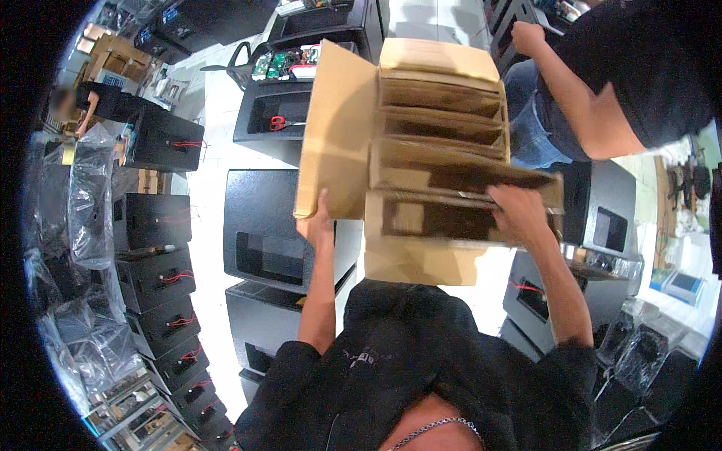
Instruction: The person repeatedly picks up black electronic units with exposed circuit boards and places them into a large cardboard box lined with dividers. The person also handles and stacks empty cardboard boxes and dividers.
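An open cardboard box (432, 263) with its flaps spread is in front of me. Cardboard dividers (440, 159) split its inside into several long slots. My left hand (317, 227) is closed on the lower edge of the left flap (337, 143), thumb on its inner face. At the box's near right, my right hand (520, 213) has its fingers wrapped over the top edge of a divider, which sticks out past the box's right side. That divider is slightly blurred. The slot bottoms are dark, and I cannot make out anything in them.
Black speaker-like cabinets (263, 195) stand left of the box, one bearing red-handled scissors (279, 123) and green circuit boards (280, 66). More cabinets with red wires (177, 278) line the far left. A person in dark clothing (602, 83) is close at the right.
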### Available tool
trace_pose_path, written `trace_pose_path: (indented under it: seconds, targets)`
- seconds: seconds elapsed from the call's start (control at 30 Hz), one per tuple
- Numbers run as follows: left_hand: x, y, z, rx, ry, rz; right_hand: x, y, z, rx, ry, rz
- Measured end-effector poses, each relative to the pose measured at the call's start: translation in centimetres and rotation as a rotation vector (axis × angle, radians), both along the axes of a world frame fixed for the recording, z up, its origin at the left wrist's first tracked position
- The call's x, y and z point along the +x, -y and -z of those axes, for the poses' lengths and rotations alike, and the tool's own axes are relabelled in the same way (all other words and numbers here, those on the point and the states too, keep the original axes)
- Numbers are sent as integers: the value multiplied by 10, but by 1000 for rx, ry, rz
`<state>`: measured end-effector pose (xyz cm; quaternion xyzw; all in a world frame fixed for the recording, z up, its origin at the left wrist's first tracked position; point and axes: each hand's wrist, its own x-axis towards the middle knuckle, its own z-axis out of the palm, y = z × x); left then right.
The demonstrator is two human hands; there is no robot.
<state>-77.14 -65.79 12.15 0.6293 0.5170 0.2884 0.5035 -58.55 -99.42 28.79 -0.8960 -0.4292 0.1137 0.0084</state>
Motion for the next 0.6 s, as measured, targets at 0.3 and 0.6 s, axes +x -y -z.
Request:
trace_pose_path:
  seconds: [0.3,0.6]
  targets:
    - [95,-16,3,963,-361,668,-147,188,-28,70,311,758]
    - [290,40,-6,1082,-835,1535,-293,223,53,-133,54,1291]
